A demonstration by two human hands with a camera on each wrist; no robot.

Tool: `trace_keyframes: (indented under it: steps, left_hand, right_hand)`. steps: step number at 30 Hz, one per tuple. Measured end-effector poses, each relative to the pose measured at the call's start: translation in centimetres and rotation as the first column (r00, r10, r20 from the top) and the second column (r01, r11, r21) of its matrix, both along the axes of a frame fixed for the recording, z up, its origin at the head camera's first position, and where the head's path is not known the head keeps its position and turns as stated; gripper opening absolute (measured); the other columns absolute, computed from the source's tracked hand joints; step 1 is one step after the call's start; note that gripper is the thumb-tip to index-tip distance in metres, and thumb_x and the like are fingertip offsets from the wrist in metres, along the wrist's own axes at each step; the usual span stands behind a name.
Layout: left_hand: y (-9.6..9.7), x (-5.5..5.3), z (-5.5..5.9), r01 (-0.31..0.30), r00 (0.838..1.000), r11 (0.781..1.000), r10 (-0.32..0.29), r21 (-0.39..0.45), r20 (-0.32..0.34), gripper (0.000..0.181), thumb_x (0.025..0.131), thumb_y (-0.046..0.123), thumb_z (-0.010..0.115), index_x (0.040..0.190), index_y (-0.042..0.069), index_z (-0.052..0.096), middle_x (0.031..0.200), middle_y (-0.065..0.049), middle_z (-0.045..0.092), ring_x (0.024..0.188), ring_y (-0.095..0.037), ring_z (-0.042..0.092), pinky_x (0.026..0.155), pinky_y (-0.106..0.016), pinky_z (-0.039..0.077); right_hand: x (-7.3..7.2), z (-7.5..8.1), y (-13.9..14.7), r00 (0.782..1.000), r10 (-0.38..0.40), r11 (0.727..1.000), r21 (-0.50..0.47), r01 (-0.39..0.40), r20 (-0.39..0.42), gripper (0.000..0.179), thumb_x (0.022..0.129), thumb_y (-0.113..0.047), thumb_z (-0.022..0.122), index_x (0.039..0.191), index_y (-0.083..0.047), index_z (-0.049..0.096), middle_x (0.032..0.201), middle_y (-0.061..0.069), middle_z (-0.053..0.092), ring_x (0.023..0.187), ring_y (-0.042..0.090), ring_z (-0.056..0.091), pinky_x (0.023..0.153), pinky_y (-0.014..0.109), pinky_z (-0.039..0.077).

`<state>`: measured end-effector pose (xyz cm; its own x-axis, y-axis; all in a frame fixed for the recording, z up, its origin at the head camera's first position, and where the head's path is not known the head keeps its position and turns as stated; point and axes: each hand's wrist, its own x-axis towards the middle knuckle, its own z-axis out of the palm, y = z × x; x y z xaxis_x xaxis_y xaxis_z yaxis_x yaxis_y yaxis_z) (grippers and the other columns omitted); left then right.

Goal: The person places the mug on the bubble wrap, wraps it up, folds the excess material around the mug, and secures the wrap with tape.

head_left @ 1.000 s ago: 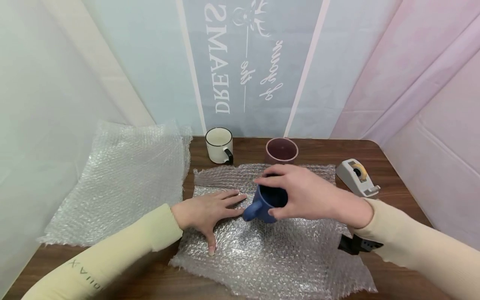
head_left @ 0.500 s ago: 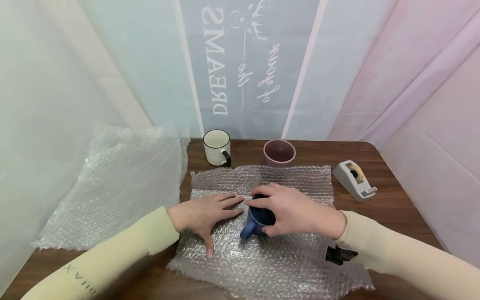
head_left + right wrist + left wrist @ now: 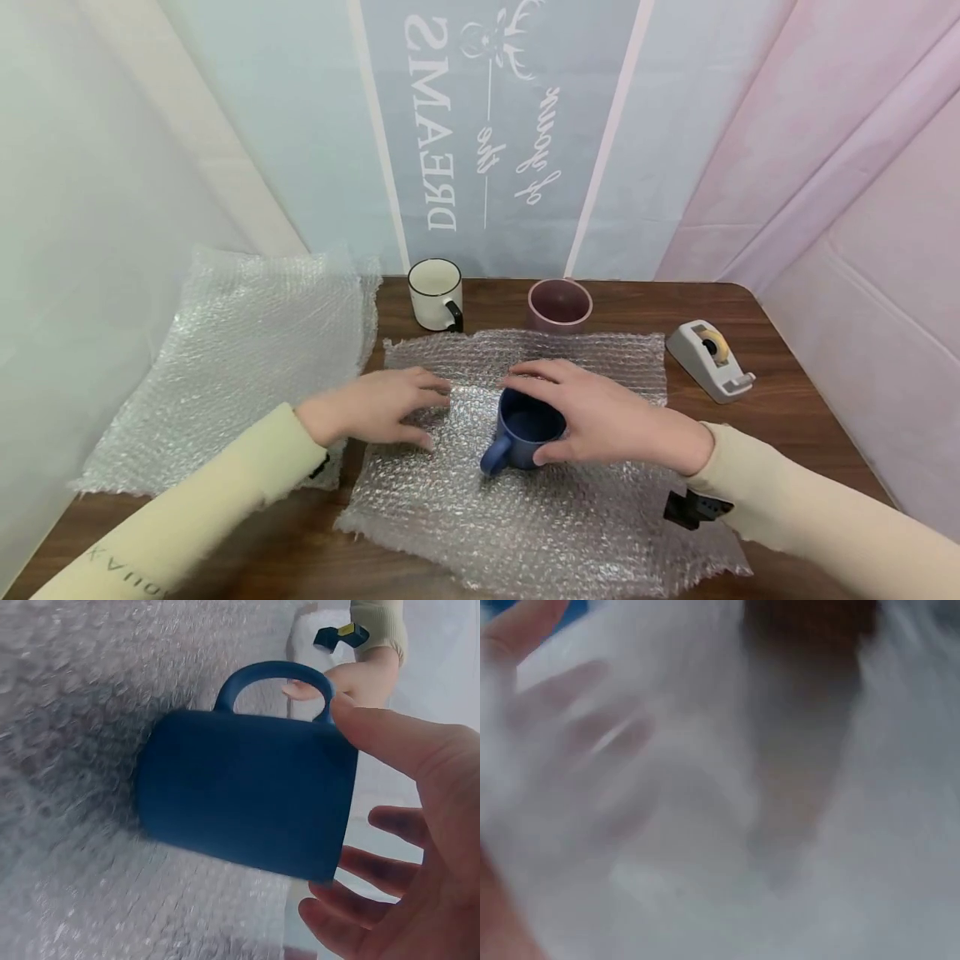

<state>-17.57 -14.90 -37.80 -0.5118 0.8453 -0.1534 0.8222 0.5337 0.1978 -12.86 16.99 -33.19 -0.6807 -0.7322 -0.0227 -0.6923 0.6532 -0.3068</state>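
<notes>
Here's your right hand point(image 3: 592, 412), arched over the rim of the blue mug point(image 3: 525, 427), thumb at the near side; whether those fingers grip, you can't tell. The mug stands upright on the bubble wrap point(image 3: 525, 533), its deep-blue inside in view. Your left hand point(image 3: 375, 407), fingers loosely spread, is over the wrap's left edge. Behind: a white mug point(image 3: 431, 307), pale inside, and a maroon mug point(image 3: 559, 302), dark inside.

Bright light glints on bubble wrap point(image 3: 487, 508); the left wrist view blurs
</notes>
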Motion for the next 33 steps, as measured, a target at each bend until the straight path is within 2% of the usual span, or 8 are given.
trace_keyframes:
  steps: [5, 8, 11, 14, 18, 24, 29, 33]
  left_hand:
    - [-2.3, -1.2, 1.3, -0.097, 0.995, 0.975, 0.102, 0.200, -0.012, 0.038, 0.090, 0.027, 0.074, 0.119, 0.004, 0.069, 0.115, -0.006, 0.069, 0.102, -0.020, 0.066, 0.092, -0.038, 0.054]
    - [-3.5, -2.0, 1.7, -0.174, 0.983, 0.929, 0.185, 0.327, -0.003, 0.029, 0.088, 0.014, 0.076, 0.114, 0.001, 0.068, 0.097, -0.002, 0.071, 0.083, -0.013, 0.067, 0.077, -0.033, 0.058]
    - [-4.4, -2.9, 1.9, -0.241, 0.962, 0.879, 0.273, 0.412, -0.021, 0.028, 0.087, 0.011, 0.077, 0.112, 0.002, 0.067, 0.090, 0.000, 0.069, 0.077, -0.011, 0.064, 0.070, -0.033, 0.057]
    - [-4.8, -3.6, 2.0, -0.310, 0.933, 0.860, 0.357, 0.406, -0.043, 0.032, 0.089, 0.018, 0.077, 0.115, 0.004, 0.064, 0.100, -0.005, 0.069, 0.084, -0.016, 0.063, 0.073, -0.037, 0.055]
    - [-4.6, -4.4, 1.9, -0.411, 0.905, 0.861, 0.426, 0.300, 0.015, 0.043, 0.092, 0.031, 0.073, 0.123, 0.003, 0.062, 0.109, -0.009, 0.068, 0.091, -0.021, 0.064, 0.079, -0.040, 0.054]
    - [-4.5, -5.0, 1.4, -0.466, 0.878, 0.866, 0.427, 0.183, 0.215, 0.043, 0.093, 0.034, 0.070, 0.121, 0.002, 0.064, 0.095, -0.003, 0.071, 0.079, -0.016, 0.066, 0.078, -0.042, 0.055]
    - [-4.6, -4.9, 1.6, -0.454, 0.870, 0.861, 0.373, 0.228, 0.323, 0.016, 0.096, 0.025, 0.067, 0.098, 0.010, 0.073, 0.080, 0.000, 0.068, 0.063, -0.012, 0.056, 0.064, -0.034, 0.050]
    - [-4.3, -4.5, 2.7, -0.447, 0.867, 0.852, 0.337, 0.272, 0.367, 0.016, 0.098, 0.024, 0.065, 0.088, 0.013, 0.073, 0.076, 0.000, 0.067, 0.065, -0.016, 0.057, 0.062, -0.034, 0.049]
  right_hand:
    - [0.7, -0.2, 2.2, 0.998, -0.068, 0.997, -0.038, 0.068, -0.011, 0.104, 0.075, -0.042, 0.087, 0.158, -0.019, 0.028, 0.152, 0.008, 0.041, 0.136, 0.029, 0.043, 0.100, 0.050, 0.047]
    - [1.2, -0.7, 3.5, 0.994, -0.109, 0.993, -0.051, 0.108, -0.009, 0.110, 0.075, -0.041, 0.088, 0.159, -0.015, 0.023, 0.151, 0.011, 0.042, 0.135, 0.030, 0.044, 0.100, 0.051, 0.047]
    - [1.4, -1.6, 4.8, 0.992, -0.126, 0.991, -0.044, 0.124, -0.033, 0.105, 0.075, -0.040, 0.087, 0.157, -0.010, 0.030, 0.150, 0.013, 0.044, 0.132, 0.032, 0.046, 0.098, 0.051, 0.048]
    - [1.6, -2.5, 6.0, 0.992, -0.118, 0.993, -0.022, 0.117, -0.051, 0.093, 0.075, -0.040, 0.087, 0.149, -0.005, 0.043, 0.148, 0.014, 0.046, 0.131, 0.034, 0.047, 0.096, 0.052, 0.048]
    - [1.8, -3.5, 7.2, 0.996, -0.083, 0.996, 0.024, 0.083, -0.018, 0.082, 0.075, -0.040, 0.086, 0.141, -0.003, 0.055, 0.146, 0.014, 0.047, 0.131, 0.037, 0.045, 0.097, 0.054, 0.047]
    - [1.8, -4.9, 7.8, 0.994, -0.022, 0.997, 0.080, 0.013, 0.107, 0.078, 0.076, -0.037, 0.086, 0.143, -0.011, 0.055, 0.153, 0.013, 0.037, 0.137, 0.040, 0.034, 0.096, 0.055, 0.047]
    - [1.7, -5.9, 7.8, 0.988, 0.001, 0.994, 0.112, -0.019, 0.152, 0.082, 0.077, -0.038, 0.085, 0.147, -0.015, 0.050, 0.158, 0.013, 0.030, 0.142, 0.042, 0.025, 0.098, 0.057, 0.045]
    - [1.7, -6.2, 7.8, 0.987, 0.002, 0.992, 0.124, -0.022, 0.158, 0.084, 0.077, -0.040, 0.085, 0.148, -0.015, 0.049, 0.159, 0.015, 0.028, 0.143, 0.044, 0.022, 0.099, 0.057, 0.044]
